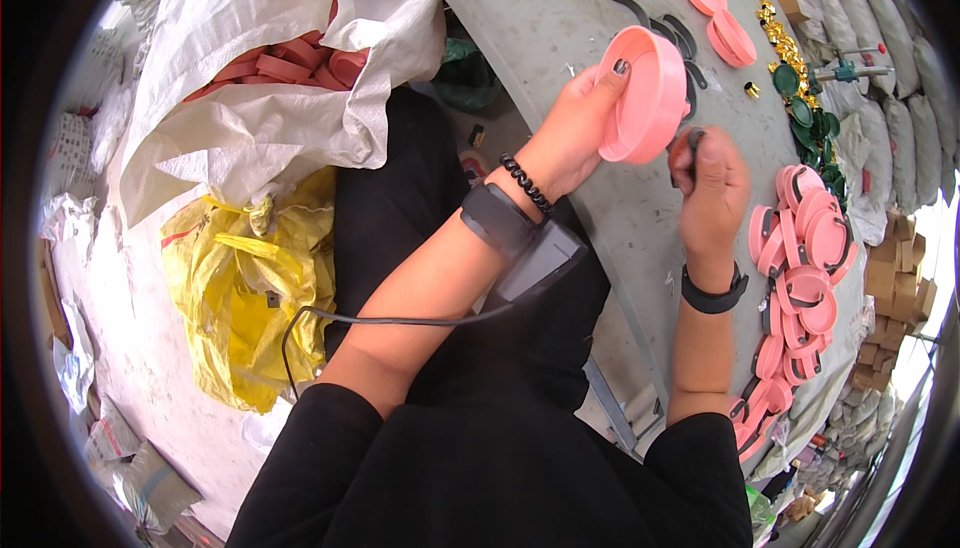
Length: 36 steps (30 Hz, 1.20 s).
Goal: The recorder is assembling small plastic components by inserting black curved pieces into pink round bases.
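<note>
My left hand (577, 128) grips a shallow, round pink plastic case (650, 98), thumb over its rim. The case is tilted above the grey table, apart from my right hand. Close beside it, my right hand (712, 188) is closed, its fingers curled around a dark strip (696, 138) that is mostly hidden. Several loose black curved strips (678, 36) lie on the table past the held case. Farther back rests an unfolded pink case (733, 38) with two round halves joined together.
Along the right side of the grey table (540, 8) lie a heap of pink cases with black strips (805, 288), green round pieces (800, 113) and gold-coloured metal parts (775, 33). A white sack (250, 8) of reddish pieces stands left, above a yellow bag (240, 298). A cable hangs at my left forearm.
</note>
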{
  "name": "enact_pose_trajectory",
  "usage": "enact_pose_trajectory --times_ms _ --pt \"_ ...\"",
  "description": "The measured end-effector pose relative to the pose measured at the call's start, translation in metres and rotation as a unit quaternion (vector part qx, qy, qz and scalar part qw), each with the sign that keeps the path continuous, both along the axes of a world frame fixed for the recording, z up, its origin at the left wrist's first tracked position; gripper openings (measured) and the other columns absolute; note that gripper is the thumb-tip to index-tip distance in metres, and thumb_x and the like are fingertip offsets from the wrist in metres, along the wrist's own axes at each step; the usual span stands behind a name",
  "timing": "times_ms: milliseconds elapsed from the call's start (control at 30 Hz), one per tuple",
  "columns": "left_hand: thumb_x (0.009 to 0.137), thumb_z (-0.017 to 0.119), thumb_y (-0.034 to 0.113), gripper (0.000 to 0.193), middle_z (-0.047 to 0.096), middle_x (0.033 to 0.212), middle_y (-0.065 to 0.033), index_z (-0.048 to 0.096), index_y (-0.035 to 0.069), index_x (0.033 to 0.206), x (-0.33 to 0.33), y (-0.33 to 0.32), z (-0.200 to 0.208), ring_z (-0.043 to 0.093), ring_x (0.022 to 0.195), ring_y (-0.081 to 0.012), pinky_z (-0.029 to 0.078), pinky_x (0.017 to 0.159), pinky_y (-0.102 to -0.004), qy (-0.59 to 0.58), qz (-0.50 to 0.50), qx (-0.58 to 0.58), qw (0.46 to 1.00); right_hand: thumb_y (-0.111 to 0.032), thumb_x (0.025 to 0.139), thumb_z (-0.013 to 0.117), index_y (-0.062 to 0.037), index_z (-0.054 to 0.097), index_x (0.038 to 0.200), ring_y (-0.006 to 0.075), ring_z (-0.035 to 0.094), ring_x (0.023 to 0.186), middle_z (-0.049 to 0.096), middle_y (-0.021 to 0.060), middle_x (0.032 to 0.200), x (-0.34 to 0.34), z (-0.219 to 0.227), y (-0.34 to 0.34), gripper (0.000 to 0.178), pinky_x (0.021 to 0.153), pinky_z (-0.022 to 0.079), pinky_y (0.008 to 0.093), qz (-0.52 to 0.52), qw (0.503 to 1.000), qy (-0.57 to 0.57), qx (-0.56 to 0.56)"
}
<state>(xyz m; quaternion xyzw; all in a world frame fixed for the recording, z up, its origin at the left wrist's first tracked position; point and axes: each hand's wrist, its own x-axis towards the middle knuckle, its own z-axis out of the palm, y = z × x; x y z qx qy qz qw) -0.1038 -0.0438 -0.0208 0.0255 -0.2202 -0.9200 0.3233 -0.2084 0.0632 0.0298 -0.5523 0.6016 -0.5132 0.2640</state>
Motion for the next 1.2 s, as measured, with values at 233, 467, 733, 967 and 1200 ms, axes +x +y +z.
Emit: enact_pose_trajectory --times_ms 233,467,733,967,1200 --pt "0.09 0.049 0.02 0.018 0.055 0.075 -0.0034 0.053 0.006 0.099 0.0 -0.013 -0.036 0.049 0.056 -0.0114 0.044 0.054 -0.0287 0.103 -0.181 0.007 0.978 -0.025 0.077 0.067 -0.0065 0.059 0.074 0.0166 0.048 0.064 0.054 0.0009 0.067 -0.001 0.019 -0.006 0.02 0.075 0.031 0.0337 0.026 0.899 0.394 -0.188" --pt "0.094 0.045 0.022 0.024 0.054 0.068 -0.0036 0.051 0.002 0.104 0.01 -0.022 -0.024 0.044 0.045 -0.0098 0.043 0.05 -0.0252 -0.012 -0.292 -0.051 0.955 -0.029 0.06 0.074 -0.0123 0.063 0.069 0.0162 0.051 0.075 0.056 -0.0043 0.072 0.001 0.041 -0.01 0.022 0.08 0.028 0.0346 0.054 0.818 0.553 -0.15" --pt "0.093 0.044 0.026 0.026 0.053 0.055 -0.0055 0.054 0.002 0.091 0.006 -0.022 -0.018 0.049 0.044 -0.0112 0.041 0.045 -0.0247 0.012 -0.367 -0.149 0.918 -0.028 0.06 0.073 -0.0137 0.056 0.063 0.0145 0.052 0.077 0.055 -0.0048 0.072 0.003 0.05 -0.008 0.023 0.08 0.029 0.0353 0.091 0.772 0.618 -0.117" --pt "0.095 0.039 0.031 0.032 0.051 0.053 -0.0059 0.051 0.004 0.083 0.001 -0.022 -0.017 0.048 0.042 -0.0119 0.041 0.044 -0.0241 0.066 -0.397 -0.207 0.892 -0.027 0.061 0.074 -0.0137 0.055 0.069 0.014 0.052 0.075 0.054 -0.0046 0.072 -0.003 0.055 -0.013 0.024 0.079 0.03 0.0353 0.111 0.765 0.622 -0.125" --pt "0.096 0.037 0.033 0.031 0.048 0.05 -0.0028 0.051 0.009 0.082 0.001 -0.02 -0.015 0.045 0.041 -0.0087 0.039 0.044 -0.0228 0.036 -0.389 -0.197 0.899 -0.026 0.067 0.073 -0.0133 0.056 0.076 0.0155 0.049 0.069 0.053 -0.0034 0.069 0.006 0.048 -0.014 0.023 0.077 0.028 0.0336 0.055 0.794 0.599 -0.093"
